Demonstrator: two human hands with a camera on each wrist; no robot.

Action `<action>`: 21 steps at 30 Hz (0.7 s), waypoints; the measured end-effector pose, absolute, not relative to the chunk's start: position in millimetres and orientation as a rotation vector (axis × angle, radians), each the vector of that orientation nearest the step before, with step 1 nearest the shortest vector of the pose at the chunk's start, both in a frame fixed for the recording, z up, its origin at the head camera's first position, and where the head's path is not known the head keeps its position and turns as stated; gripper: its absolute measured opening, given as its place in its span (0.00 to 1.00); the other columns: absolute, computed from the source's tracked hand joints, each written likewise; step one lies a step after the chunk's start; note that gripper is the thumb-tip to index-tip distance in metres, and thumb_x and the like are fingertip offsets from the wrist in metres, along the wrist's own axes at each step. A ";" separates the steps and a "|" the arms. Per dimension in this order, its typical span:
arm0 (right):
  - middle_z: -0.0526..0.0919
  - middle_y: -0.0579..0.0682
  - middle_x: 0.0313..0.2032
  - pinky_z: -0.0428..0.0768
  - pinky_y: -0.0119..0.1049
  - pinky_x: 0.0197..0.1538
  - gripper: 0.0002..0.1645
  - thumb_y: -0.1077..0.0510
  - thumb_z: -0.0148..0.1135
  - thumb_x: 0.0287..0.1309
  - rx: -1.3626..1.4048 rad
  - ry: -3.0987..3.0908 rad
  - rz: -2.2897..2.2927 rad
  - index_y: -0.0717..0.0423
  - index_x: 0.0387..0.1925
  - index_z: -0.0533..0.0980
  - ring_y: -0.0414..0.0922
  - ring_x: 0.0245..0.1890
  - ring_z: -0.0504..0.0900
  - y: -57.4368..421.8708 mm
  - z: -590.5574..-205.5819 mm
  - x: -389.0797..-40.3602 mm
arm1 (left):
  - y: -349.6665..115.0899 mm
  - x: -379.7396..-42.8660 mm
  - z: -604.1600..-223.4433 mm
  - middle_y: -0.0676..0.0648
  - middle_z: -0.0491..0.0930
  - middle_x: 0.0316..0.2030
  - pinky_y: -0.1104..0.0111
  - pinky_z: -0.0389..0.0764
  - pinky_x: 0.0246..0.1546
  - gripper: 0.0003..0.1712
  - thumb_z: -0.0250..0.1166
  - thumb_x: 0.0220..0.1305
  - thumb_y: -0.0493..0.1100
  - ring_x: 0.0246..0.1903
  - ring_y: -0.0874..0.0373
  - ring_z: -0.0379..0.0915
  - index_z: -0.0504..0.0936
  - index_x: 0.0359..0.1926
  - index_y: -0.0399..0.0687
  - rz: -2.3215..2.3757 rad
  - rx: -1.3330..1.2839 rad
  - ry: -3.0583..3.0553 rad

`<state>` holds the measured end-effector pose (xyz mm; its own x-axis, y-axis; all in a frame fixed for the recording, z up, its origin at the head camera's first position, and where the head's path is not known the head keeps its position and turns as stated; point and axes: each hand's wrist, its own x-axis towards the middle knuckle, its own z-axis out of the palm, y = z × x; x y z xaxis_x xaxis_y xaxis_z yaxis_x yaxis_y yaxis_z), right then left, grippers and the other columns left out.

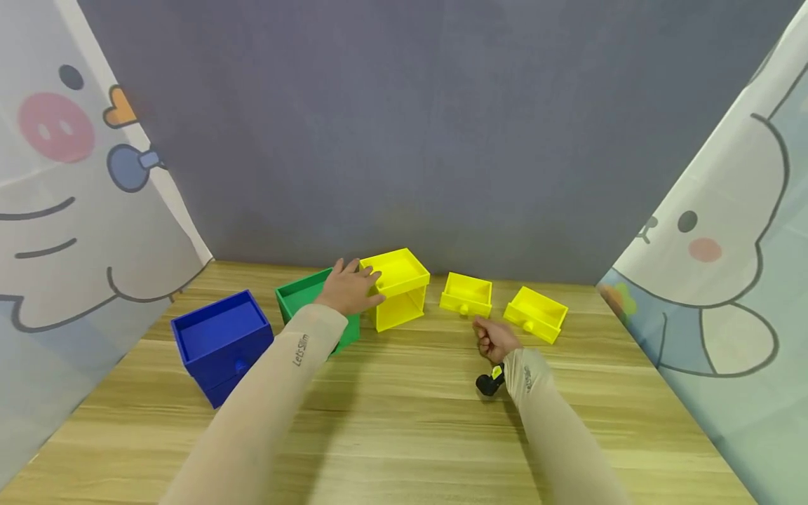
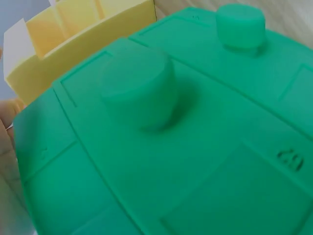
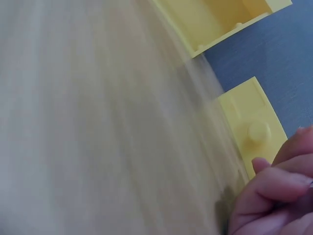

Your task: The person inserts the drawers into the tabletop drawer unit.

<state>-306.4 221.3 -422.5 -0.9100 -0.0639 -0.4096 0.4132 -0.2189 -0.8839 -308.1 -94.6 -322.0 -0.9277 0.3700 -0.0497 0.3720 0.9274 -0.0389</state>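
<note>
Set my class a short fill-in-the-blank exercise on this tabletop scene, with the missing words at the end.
1. In the head view, the leftmost box is coloured ____.
2. The middle box, between it and the yellow cabinet, is coloured ____.
3. The number of loose yellow drawers on the table is ____.
4. The hand nearest them is the person's ____ one.

Missing words: blue; green; two; right.

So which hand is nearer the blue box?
Left: the left hand is at the green box, right of the blue box; the right hand is farther right, by yellow drawers.
</note>
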 end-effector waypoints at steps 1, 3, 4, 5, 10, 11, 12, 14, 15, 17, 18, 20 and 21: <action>0.67 0.41 0.13 0.61 0.21 0.15 0.15 0.57 0.48 0.71 0.414 1.713 -2.212 0.57 0.28 0.74 0.32 0.10 0.61 218.8 -422.4 -309.1 | -94.8 -307.7 -322.8 0.45 0.60 0.70 0.46 0.38 0.69 0.37 0.48 0.71 0.63 0.72 0.43 0.43 0.61 0.72 0.49 -0.082 0.579 3.049; 0.68 0.41 0.13 0.61 0.21 0.15 0.17 0.57 0.48 0.71 0.420 1.689 -2.228 0.56 0.25 0.73 0.31 0.10 0.61 214.1 -421.1 -314.0 | -94.6 -306.9 -324.6 0.45 0.61 0.69 0.46 0.37 0.69 0.37 0.48 0.71 0.63 0.72 0.43 0.43 0.61 0.72 0.49 -0.078 0.556 3.056; 0.68 0.41 0.13 0.62 0.20 0.15 0.17 0.57 0.48 0.71 0.423 1.684 -2.229 0.56 0.25 0.73 0.31 0.09 0.61 212.0 -420.0 -316.2 | -93.7 -306.7 -325.5 0.46 0.61 0.69 0.46 0.37 0.69 0.37 0.48 0.71 0.63 0.72 0.43 0.43 0.61 0.72 0.48 -0.073 0.545 3.057; 0.68 0.41 0.12 0.62 0.20 0.15 0.18 0.57 0.47 0.71 0.429 1.678 -2.228 0.56 0.24 0.72 0.31 0.09 0.62 210.1 -418.4 -317.9 | -92.4 -306.6 -326.5 0.46 0.61 0.69 0.46 0.37 0.69 0.36 0.47 0.71 0.63 0.72 0.43 0.43 0.61 0.72 0.48 -0.074 0.535 3.062; 0.68 0.42 0.11 0.65 0.21 0.14 0.20 0.57 0.46 0.72 0.529 1.663 -2.249 0.59 0.22 0.71 0.32 0.08 0.63 202.9 -405.9 -320.5 | -84.1 -308.8 -331.7 0.48 0.63 0.69 0.47 0.40 0.69 0.34 0.42 0.74 0.62 0.71 0.44 0.46 0.63 0.71 0.50 -0.142 0.486 3.104; 0.68 0.43 0.11 0.65 0.21 0.15 0.20 0.57 0.46 0.72 0.539 1.658 -2.252 0.59 0.23 0.71 0.32 0.08 0.63 201.4 -403.1 -319.8 | -83.6 -309.2 -332.6 0.49 0.64 0.68 0.47 0.41 0.69 0.33 0.41 0.74 0.62 0.71 0.44 0.46 0.64 0.71 0.51 -0.163 0.472 3.113; 0.69 0.43 0.11 0.65 0.22 0.15 0.20 0.58 0.46 0.72 0.552 1.661 -2.254 0.59 0.23 0.71 0.32 0.08 0.63 199.8 -401.3 -319.5 | -83.5 -309.7 -333.6 0.49 0.64 0.68 0.47 0.42 0.69 0.33 0.40 0.74 0.62 0.71 0.45 0.47 0.64 0.71 0.52 -0.179 0.458 3.119; 0.69 0.43 0.11 0.66 0.22 0.15 0.20 0.58 0.46 0.72 0.560 1.661 -2.247 0.60 0.23 0.72 0.33 0.09 0.63 197.7 -400.8 -320.1 | -84.4 -309.8 -335.0 0.49 0.64 0.68 0.47 0.42 0.69 0.32 0.40 0.75 0.61 0.71 0.45 0.46 0.64 0.71 0.52 -0.189 0.440 3.121; 0.69 0.43 0.12 0.66 0.22 0.16 0.19 0.58 0.45 0.72 0.555 1.661 -2.240 0.60 0.24 0.72 0.33 0.09 0.63 197.3 -402.5 -321.7 | -85.1 -309.7 -335.7 0.49 0.64 0.68 0.47 0.42 0.69 0.32 0.40 0.75 0.61 0.71 0.45 0.46 0.64 0.71 0.52 -0.192 0.439 3.122; 0.68 0.42 0.12 0.65 0.22 0.15 0.19 0.57 0.46 0.72 0.575 1.696 -2.217 0.59 0.25 0.72 0.32 0.09 0.62 196.6 -410.8 -328.6 | -86.3 -309.6 -336.2 0.48 0.64 0.68 0.47 0.43 0.69 0.32 0.40 0.75 0.61 0.71 0.45 0.46 0.65 0.70 0.52 -0.179 0.451 3.128; 0.68 0.42 0.12 0.65 0.22 0.15 0.18 0.57 0.47 0.72 0.595 1.710 -2.211 0.58 0.25 0.73 0.32 0.09 0.62 196.8 -417.4 -333.7 | -86.7 -309.7 -336.4 0.48 0.64 0.68 0.47 0.43 0.69 0.32 0.40 0.75 0.61 0.71 0.45 0.46 0.65 0.70 0.51 -0.171 0.460 3.131; 0.68 0.42 0.11 0.64 0.23 0.14 0.19 0.56 0.48 0.72 0.591 1.714 -2.204 0.57 0.24 0.72 0.32 0.09 0.62 200.4 -435.8 -348.1 | -87.2 -309.4 -336.6 0.47 0.65 0.67 0.47 0.43 0.69 0.32 0.40 0.75 0.60 0.71 0.44 0.46 0.66 0.70 0.51 -0.155 0.478 3.135; 0.67 0.42 0.11 0.63 0.23 0.14 0.18 0.55 0.49 0.71 0.592 1.722 -2.196 0.57 0.24 0.72 0.32 0.09 0.61 201.0 -443.6 -353.6 | -87.3 -309.5 -337.1 0.47 0.65 0.67 0.47 0.43 0.69 0.31 0.40 0.75 0.60 0.71 0.44 0.47 0.66 0.69 0.50 -0.153 0.485 3.136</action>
